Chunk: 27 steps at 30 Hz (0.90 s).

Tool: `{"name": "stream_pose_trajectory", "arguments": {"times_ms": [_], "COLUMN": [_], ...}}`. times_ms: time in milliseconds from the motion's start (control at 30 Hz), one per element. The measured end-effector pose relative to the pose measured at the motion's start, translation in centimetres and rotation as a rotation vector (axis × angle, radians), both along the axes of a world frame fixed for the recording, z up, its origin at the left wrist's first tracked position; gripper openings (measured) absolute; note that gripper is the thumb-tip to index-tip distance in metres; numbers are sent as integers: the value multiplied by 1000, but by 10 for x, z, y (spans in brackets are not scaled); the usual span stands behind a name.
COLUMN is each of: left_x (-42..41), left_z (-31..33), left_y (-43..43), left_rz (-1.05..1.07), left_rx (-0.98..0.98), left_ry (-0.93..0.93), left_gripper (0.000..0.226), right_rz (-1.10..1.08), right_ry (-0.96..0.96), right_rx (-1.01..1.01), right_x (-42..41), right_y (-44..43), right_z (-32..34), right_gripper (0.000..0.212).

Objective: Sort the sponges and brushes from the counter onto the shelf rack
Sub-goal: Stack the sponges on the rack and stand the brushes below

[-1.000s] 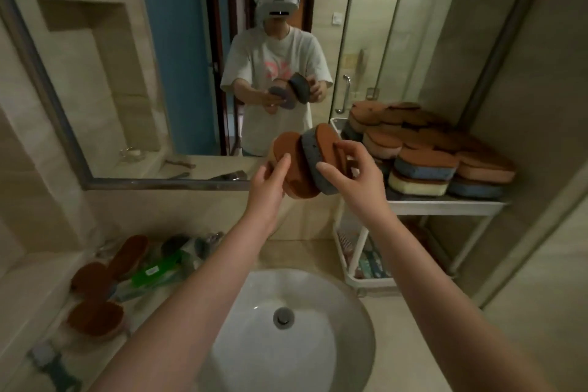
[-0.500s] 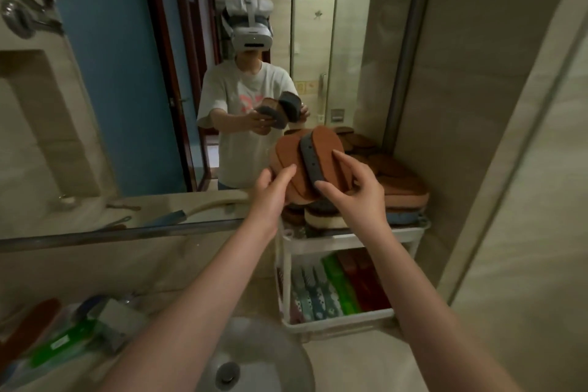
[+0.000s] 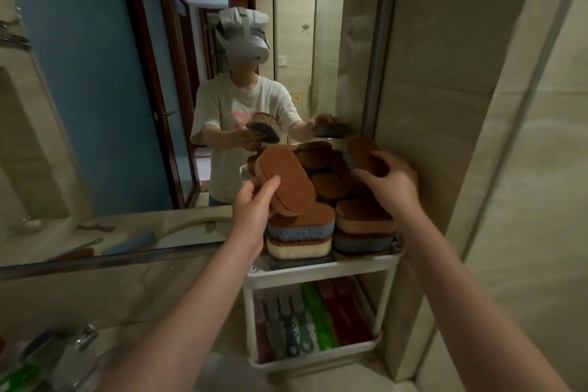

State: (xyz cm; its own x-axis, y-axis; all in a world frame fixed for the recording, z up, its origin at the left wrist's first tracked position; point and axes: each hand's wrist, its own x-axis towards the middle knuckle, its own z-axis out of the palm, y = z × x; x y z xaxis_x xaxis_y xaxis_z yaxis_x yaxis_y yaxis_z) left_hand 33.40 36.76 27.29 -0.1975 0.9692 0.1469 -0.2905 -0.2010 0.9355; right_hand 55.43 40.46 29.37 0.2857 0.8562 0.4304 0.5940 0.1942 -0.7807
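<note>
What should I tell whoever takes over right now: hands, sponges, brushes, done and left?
Left hand grips a brown-topped sponge before the rack.
Right hand grips a second sponge above the sponge pile.
Done: rack's top shelf stacked with sponges; brushes lie on the lower shelf.
Left: place both held sponges; blurred items at the counter corner may need sorting.

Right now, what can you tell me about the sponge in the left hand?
The sponge is a long oval with rounded ends. Its rough-looking brown face is turned toward the camera, with a paler orange foam edge along its rim. It is tilted up on its side, in front of the sponge stacks on the rack's top shelf. The left hand grips its lower end, thumb on the brown face. Whether it touches the stack below is unclear.
</note>
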Motion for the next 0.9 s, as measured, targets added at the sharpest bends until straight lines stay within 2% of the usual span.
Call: {"name": "stream_pose_trajectory", "arguments": {"times_ms": [133,400,467,533,600,700,800,900], "left_x": [-5,-10,-10,-7,-2,5,15,29], "left_z": [-2,-5,-2,2,7,12,16,23], "left_y": [1,8,12,16,24,43,65,86], "left_rz": [1,21,10,6,-4,-33,-30,-29], "left_rx": [16,5,6,-1,-16,-72,-147,-189], "left_ry": [6,103,139,169,184,213,242,273], "left_gripper": [23,31,33,32,28,29,33,24], "right_rz": [-21,-44,-41,-30,9,98,106,140], "right_ry": [-118,-266,-305,-320,-327,-281,-171,12], "right_rx": [-155,-258,-152,68,205,167,16,-69], "right_x": [1,-2,-3,-9,-18,-28,-23,-15], "right_y": [20,31,22,6,-10,-20,-16,-9], "right_z": [1,-7,-6,-9,-15,-26,-34,-32], "right_gripper": [59,63,56,43,32,16,16,18]}}
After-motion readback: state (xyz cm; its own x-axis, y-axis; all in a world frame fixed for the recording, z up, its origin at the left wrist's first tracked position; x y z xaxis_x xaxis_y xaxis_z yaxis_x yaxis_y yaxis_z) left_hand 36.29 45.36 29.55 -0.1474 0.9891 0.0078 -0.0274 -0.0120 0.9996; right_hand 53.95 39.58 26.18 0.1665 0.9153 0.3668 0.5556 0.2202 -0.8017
